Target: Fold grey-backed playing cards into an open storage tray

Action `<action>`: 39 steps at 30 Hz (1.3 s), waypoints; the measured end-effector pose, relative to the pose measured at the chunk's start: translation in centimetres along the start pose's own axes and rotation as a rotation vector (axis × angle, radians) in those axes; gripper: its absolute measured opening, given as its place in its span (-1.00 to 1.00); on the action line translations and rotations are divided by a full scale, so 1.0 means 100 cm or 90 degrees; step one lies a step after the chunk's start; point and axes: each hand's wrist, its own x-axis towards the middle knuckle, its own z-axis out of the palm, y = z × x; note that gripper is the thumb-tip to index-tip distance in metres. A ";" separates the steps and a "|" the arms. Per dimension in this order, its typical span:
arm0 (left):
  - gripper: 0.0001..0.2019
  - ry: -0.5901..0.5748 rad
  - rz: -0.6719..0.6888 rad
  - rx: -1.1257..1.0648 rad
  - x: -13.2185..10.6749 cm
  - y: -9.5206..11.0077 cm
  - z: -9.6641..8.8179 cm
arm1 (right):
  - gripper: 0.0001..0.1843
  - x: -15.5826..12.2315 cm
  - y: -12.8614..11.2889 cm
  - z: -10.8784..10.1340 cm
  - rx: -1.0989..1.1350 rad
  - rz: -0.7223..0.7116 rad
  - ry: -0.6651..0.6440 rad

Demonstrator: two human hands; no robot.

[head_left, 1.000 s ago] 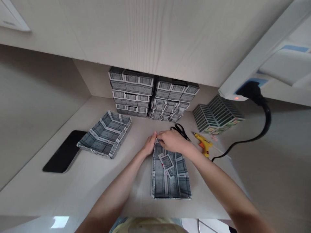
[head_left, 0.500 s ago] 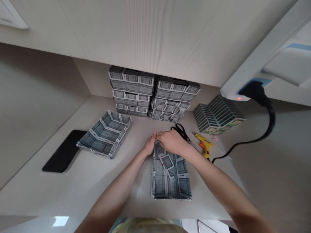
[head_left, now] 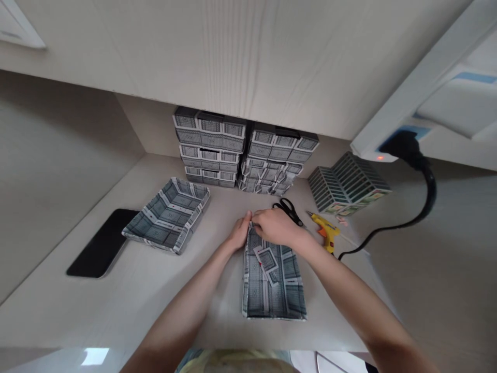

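Observation:
A flat-folded tray of grey patterned cards (head_left: 272, 290) lies on the desk in front of me, with loose cards (head_left: 267, 260) lying on it. My left hand (head_left: 239, 233) presses against its far left corner, fingers together. My right hand (head_left: 275, 227) covers the far edge and pinches that same corner, fingers curled. What lies under the fingers is hidden.
A finished card tray (head_left: 167, 215) sits to the left beside a black phone (head_left: 98, 244). Stacks of card boxes (head_left: 244, 155) stand at the back wall. Black scissors (head_left: 288, 208), a yellow glue gun (head_left: 326, 232) with its black cable, and rows of cards (head_left: 346, 185) are at the right.

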 end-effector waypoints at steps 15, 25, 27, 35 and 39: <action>-0.31 -0.028 -0.008 -0.025 0.000 -0.002 0.000 | -0.76 -0.006 0.013 0.021 0.179 -0.084 0.081; -0.24 -0.052 -0.016 -0.031 -0.002 0.002 -0.001 | -0.82 -0.002 0.029 0.018 0.229 -0.042 0.128; -0.24 -0.055 -0.021 -0.036 -0.002 0.003 -0.001 | -0.83 -0.002 0.030 0.020 0.236 -0.034 0.143; -0.21 -0.075 -0.014 -0.041 -0.002 0.005 0.000 | -0.83 0.000 0.034 0.025 0.283 -0.051 0.177; -0.18 -0.086 -0.007 -0.042 -0.002 0.004 -0.001 | -0.81 -0.001 0.034 0.029 0.270 -0.056 0.190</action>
